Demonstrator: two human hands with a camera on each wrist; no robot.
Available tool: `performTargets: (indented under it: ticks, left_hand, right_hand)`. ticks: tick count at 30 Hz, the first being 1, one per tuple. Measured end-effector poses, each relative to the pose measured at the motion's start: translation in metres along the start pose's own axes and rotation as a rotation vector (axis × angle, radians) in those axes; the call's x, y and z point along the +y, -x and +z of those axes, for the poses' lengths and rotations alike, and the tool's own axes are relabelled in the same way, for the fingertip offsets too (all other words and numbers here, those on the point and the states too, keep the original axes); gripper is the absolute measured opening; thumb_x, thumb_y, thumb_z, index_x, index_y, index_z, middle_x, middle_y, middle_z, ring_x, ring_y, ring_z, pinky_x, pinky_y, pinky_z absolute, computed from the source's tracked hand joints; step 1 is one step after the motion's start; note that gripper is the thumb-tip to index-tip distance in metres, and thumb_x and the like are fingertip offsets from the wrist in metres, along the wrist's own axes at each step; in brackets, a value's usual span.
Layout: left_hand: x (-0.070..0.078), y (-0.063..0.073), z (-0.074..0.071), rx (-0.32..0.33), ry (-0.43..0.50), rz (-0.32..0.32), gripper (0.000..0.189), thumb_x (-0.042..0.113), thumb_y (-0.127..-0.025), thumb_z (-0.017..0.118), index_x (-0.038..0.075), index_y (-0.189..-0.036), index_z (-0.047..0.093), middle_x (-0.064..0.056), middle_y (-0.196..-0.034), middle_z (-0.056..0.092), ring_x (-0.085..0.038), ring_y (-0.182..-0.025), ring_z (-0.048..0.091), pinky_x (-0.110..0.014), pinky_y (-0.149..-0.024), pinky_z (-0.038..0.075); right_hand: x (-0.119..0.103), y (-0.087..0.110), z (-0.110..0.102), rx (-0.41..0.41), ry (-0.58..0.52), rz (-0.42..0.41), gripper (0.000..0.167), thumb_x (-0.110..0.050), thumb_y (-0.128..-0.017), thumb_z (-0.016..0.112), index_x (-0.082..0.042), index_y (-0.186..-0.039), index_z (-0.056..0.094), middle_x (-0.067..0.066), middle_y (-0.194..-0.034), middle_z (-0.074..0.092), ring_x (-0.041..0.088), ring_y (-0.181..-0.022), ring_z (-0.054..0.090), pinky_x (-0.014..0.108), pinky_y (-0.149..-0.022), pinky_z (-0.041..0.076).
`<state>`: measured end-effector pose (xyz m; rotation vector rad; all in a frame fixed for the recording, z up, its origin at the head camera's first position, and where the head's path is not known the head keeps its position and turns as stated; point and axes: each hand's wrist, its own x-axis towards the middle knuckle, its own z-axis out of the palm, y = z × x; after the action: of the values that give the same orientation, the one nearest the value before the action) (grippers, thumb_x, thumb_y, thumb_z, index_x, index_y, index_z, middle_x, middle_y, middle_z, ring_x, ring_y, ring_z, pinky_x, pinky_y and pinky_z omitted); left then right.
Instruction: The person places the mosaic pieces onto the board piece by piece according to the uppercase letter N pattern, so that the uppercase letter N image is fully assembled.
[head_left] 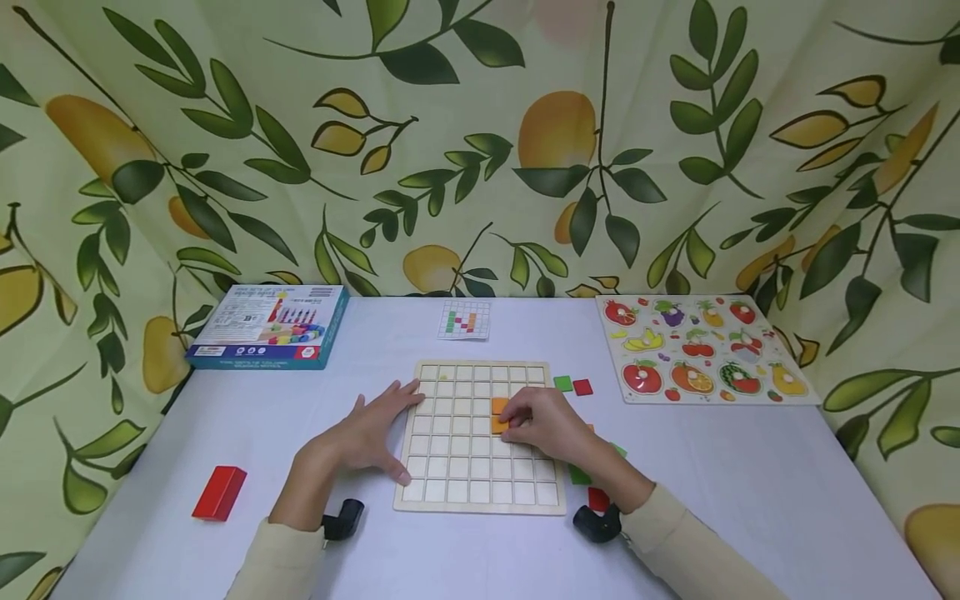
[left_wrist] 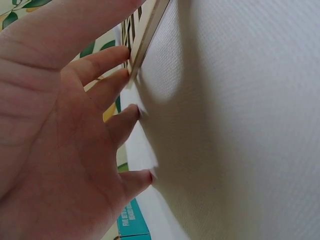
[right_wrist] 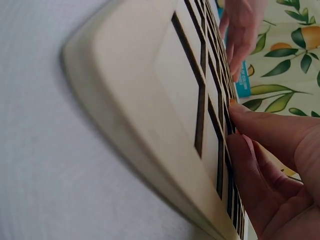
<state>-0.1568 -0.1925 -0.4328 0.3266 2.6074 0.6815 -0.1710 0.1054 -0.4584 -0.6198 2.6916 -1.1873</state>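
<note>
A wooden grid board (head_left: 450,492) with rows of square white cells lies flat on the table. My left hand (head_left: 367,437) spreads along its left side, thumb and fingertips at the frame; the left wrist view shows the straight fingers (left_wrist: 117,130) beside the board's edge. Over the right half of the grid, my right hand (head_left: 551,421) pinches an orange square tile (head_left: 498,426) low at a cell. Just above it, another orange tile (head_left: 498,405) sits in the grid, partly covered by the fingers. In the right wrist view, thumb and fingers (right_wrist: 245,165) meet close over the cells.
Right of the board lie green (head_left: 562,383) and red tiles (head_left: 582,387), more partly under my forearm. A pattern card (head_left: 464,321) lies behind the board, a fruit puzzle (head_left: 705,350) back right, a box (head_left: 266,325) back left, and a red block (head_left: 219,493) front left.
</note>
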Motion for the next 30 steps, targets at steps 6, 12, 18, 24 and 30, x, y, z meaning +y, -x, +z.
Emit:
performTargets:
  ticks: [6,12,18,24,30]
  left_hand:
    - [-0.001,0.002,0.000,0.008,0.000,0.004,0.117,0.033,-0.056,0.100,0.017,-0.156,0.042,-0.001,-0.173,0.023,-0.033,-0.163,0.010,-0.073,-0.125,0.001]
    - [-0.002,0.002,0.001,0.010,-0.001,0.008,0.117,0.034,-0.056,0.101,0.017,-0.156,0.042,-0.001,-0.172,0.024,-0.033,-0.163,0.011,-0.073,-0.125,0.001]
    - [0.000,0.002,0.001,0.015,-0.006,-0.002,0.117,0.034,-0.055,0.100,0.019,-0.156,0.042,0.000,-0.172,0.024,-0.032,-0.163,0.011,-0.073,-0.125,0.002]
    - [-0.001,-0.001,0.001,0.014,-0.003,0.002,0.118,0.034,-0.055,0.100,0.020,-0.156,0.042,0.000,-0.173,0.024,-0.031,-0.163,0.010,-0.072,-0.126,0.002]
    - [-0.002,-0.001,0.001,0.004,0.010,0.017,0.119,0.031,-0.055,0.101,0.018,-0.156,0.041,0.000,-0.173,0.023,-0.032,-0.163,0.009,-0.072,-0.126,0.001]
  right_hand:
    - [0.000,-0.001,0.002,-0.003,0.012,0.003,0.018,-0.010,-0.075,0.090,-0.016,-0.087,0.079,-0.005,-0.085,0.071,0.003,-0.073,0.061,0.015,-0.067,0.054]
    - [0.000,-0.001,0.001,-0.010,0.022,0.008,0.016,-0.010,-0.075,0.090,-0.015,-0.085,0.079,-0.005,-0.084,0.071,0.005,-0.072,0.061,0.015,-0.067,0.054]
    - [-0.001,-0.001,0.000,-0.006,0.029,0.017,0.015,-0.009,-0.075,0.090,-0.015,-0.083,0.079,-0.005,-0.084,0.071,0.005,-0.072,0.060,0.015,-0.066,0.054]
    - [0.000,-0.001,-0.003,-0.027,0.027,0.014,0.015,-0.010,-0.076,0.090,-0.017,-0.084,0.079,-0.006,-0.085,0.070,0.005,-0.074,0.061,0.015,-0.067,0.055]
    - [0.005,-0.001,-0.009,-0.103,-0.035,0.032,0.017,-0.014,-0.079,0.088,-0.020,-0.091,0.078,-0.007,-0.092,0.070,0.007,-0.081,0.064,0.016,-0.074,0.057]
